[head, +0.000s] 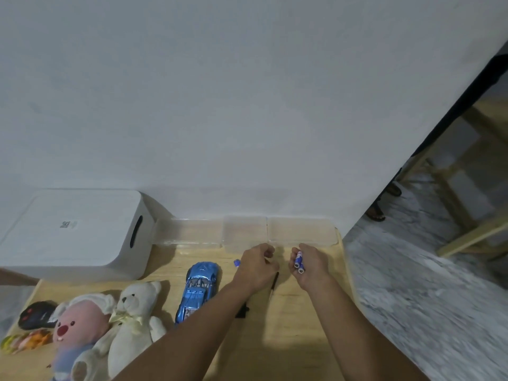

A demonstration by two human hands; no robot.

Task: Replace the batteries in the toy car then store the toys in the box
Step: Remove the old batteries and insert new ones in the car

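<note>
A blue toy car [198, 287] lies on the wooden table [297, 325], just left of my left forearm. My right hand [310, 264] grips two blue batteries [299, 260] in its curled fingers. My left hand [258, 266] hovers beside it with fingers curled; whether it holds anything is hidden. Another blue battery [237, 263] lies on the table by my left hand. A black screwdriver [274, 283] lies between my wrists. A small black piece [242, 311] sits under my left forearm. The white lidded box [74, 232] stands at the back left.
Three clear plastic containers [247, 233] line the wall behind my hands. A white teddy bear [136, 323], a pink plush [78, 329], a black remote controller [38, 314] and a small colourful toy [26, 340] lie at the front left. The table's right edge drops to a marble floor.
</note>
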